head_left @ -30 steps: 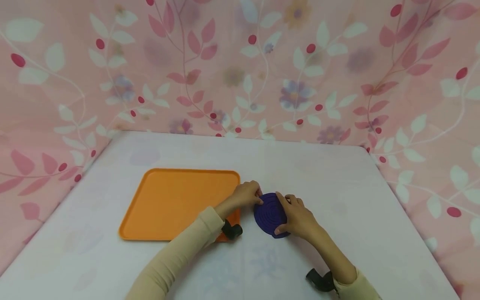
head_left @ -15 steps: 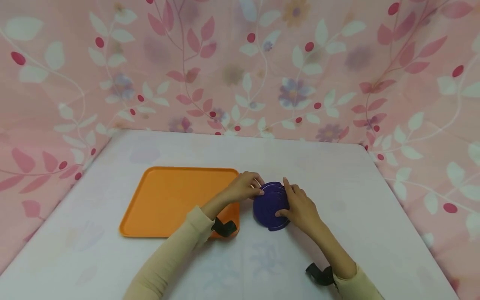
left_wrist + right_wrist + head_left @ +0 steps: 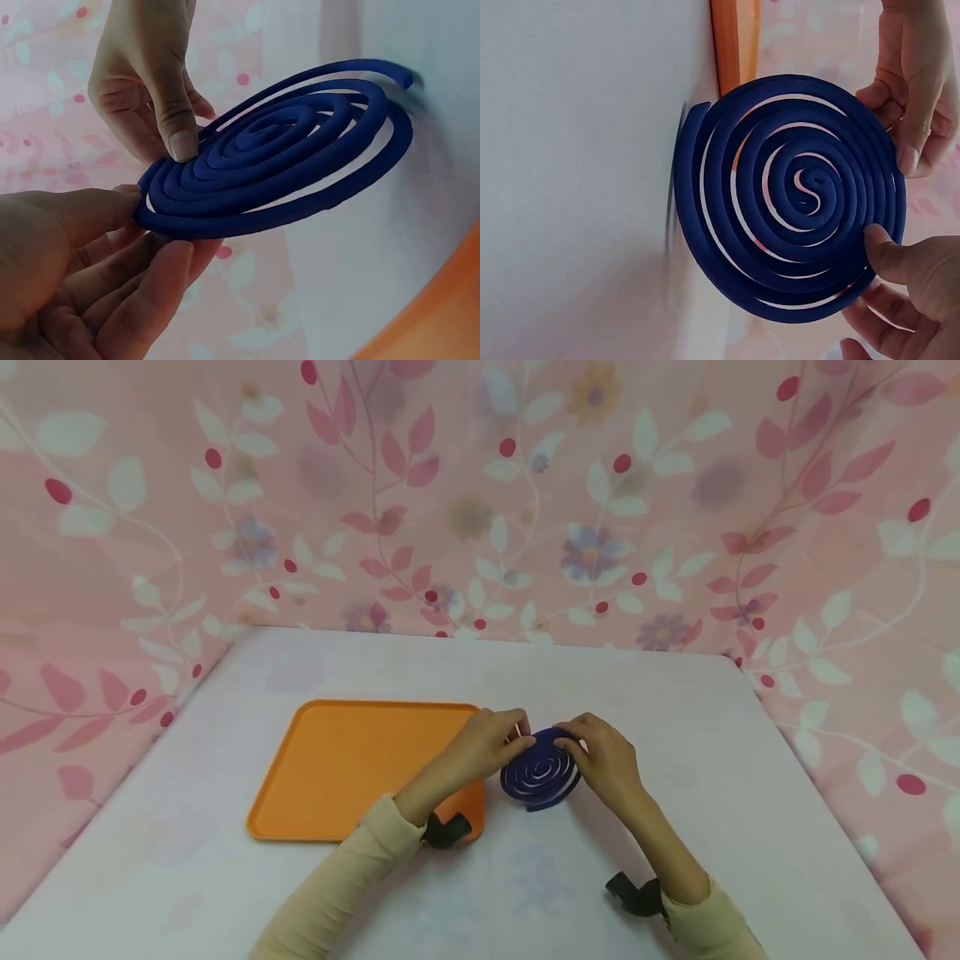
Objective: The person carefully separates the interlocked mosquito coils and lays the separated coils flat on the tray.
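Note:
A dark blue mosquito coil [image 3: 538, 771], a flat spiral with gaps between its turns, is held tilted by both hands in the head view. My left hand [image 3: 491, 745] pinches its upper left edge, and my right hand [image 3: 609, 762] grips its upper right edge. Seen from the left wrist, the coil [image 3: 262, 165] sags and its outer end sticks out at the far side; thumb and fingers of the left hand [image 3: 97, 270] hold the near rim. In the right wrist view, an S-shaped slit marks the middle of the coil [image 3: 780, 225].
An orange rectangular tray [image 3: 360, 768] lies on the white table [image 3: 675, 718], left of the coil and partly under the left forearm. Black camera mounts [image 3: 637, 895] stick out from both wrists. Pink floral cloth [image 3: 465, 502] hangs behind and at the sides.
The coil has turned from a compact disc to a tilted spiral with open gaps. My right hand has shifted from its right side to its upper edge. The tray stays in place.

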A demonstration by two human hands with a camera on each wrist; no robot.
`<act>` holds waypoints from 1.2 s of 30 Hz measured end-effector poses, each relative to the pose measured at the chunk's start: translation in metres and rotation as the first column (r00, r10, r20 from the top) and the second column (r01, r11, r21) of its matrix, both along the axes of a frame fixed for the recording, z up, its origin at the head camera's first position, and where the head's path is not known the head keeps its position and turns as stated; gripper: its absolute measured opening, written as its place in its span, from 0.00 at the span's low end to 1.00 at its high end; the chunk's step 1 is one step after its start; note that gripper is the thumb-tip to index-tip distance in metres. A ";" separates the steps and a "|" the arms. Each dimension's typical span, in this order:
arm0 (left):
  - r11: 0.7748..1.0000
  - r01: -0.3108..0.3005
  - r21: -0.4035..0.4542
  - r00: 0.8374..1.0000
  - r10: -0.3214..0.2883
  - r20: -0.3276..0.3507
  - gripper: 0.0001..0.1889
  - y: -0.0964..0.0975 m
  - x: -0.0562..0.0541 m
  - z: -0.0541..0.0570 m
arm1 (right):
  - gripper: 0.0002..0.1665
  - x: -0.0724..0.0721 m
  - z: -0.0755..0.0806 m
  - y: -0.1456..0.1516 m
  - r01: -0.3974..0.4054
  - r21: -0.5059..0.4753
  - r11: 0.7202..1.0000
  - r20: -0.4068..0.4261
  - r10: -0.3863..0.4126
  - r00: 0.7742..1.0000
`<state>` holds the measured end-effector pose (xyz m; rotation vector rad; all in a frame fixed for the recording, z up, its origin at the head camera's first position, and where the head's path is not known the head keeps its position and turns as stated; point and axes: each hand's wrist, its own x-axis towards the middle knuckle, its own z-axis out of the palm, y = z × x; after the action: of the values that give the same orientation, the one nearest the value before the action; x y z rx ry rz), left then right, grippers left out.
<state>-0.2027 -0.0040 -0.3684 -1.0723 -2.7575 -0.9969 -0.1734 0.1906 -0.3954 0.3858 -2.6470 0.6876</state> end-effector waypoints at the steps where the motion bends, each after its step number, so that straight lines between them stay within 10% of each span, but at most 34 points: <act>1: 1.000 0.004 -0.004 1.000 -0.004 -0.018 0.05 0.000 0.001 0.001 | 0.12 0.001 0.000 0.000 0.001 -0.002 1.000 -0.004 -0.001 1.000; 16: 0.999 -0.008 -0.048 0.967 -0.004 -0.256 0.09 0.002 0.007 0.000 | 0.19 0.002 -0.001 0.000 0.019 -0.033 0.999 -0.058 -0.021 0.998; 30: 0.966 0.046 -0.253 0.984 -0.088 -0.157 0.13 -0.003 0.006 0.005 | 0.07 0.007 0.003 0.005 -0.160 0.005 0.987 -0.076 0.160 0.984; 36: 0.939 0.137 -0.315 0.926 -0.234 -0.295 0.20 -0.013 0.000 0.003 | 0.09 0.009 0.007 0.010 -0.165 -0.045 0.985 -0.010 0.165 0.986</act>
<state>-0.2026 -0.0167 -0.3655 -1.4167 -2.6069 -0.3739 -0.1646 0.2004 -0.3881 0.5988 -2.6089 0.7950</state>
